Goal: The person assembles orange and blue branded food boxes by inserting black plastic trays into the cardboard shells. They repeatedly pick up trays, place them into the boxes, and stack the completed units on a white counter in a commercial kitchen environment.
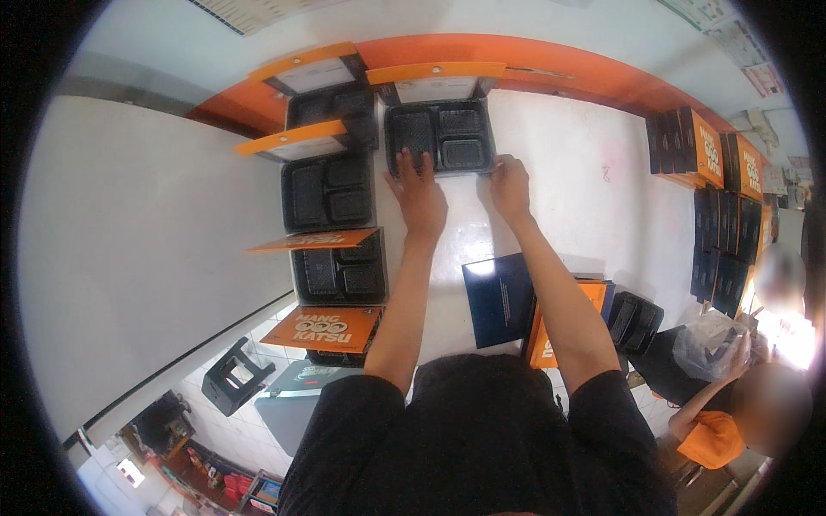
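In front of me at the far side of the white table is a meal box with a black three-compartment tray (465, 153) and a raised orange lid (437, 76). My left hand (418, 198) lies over the tray's near left edge, fingers stretched and spread into the large compartment. At the near right corner, my right hand (510, 186) is closed, its curled fingers pinching the box's edge. To the left stands a row of similar boxes with black trays (327, 191), their orange lids (325, 327) raised at differing angles.
Stacked dark and orange boxes (705, 159) line the table's right side. Flat dark blue cartons (499, 301) and a pile of black trays (635, 322) lie near my right forearm. At the lower right a person in an orange sleeve (712, 439) handles a clear plastic bag (705, 348).
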